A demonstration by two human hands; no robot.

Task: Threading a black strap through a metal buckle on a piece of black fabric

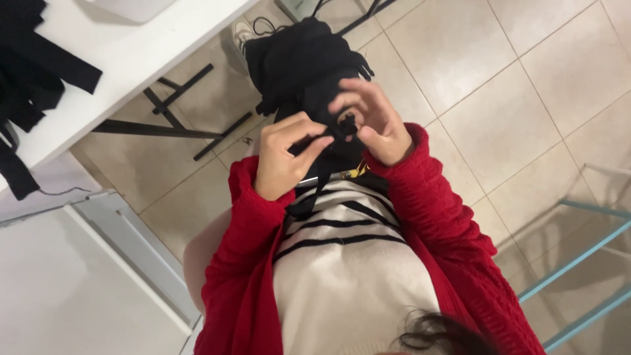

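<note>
White table [131, 59] beside hands [328, 141]

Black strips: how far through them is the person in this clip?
Done: cannot tell. In hand: left hand and right hand pinch one black strip, over a black bundle in the lap. Left: more black strips lie on the white table.

A white counter [125, 59] ran across the upper left, its black metal legs [164, 112] standing on a beige tiled floor [499, 98]. Black fabric strips [29, 72] lay heaped at the counter's left edge, one trailing over it. A white cabinet [72, 283] stood below. A pale blue metal frame [578, 263] stood at the right.
</note>
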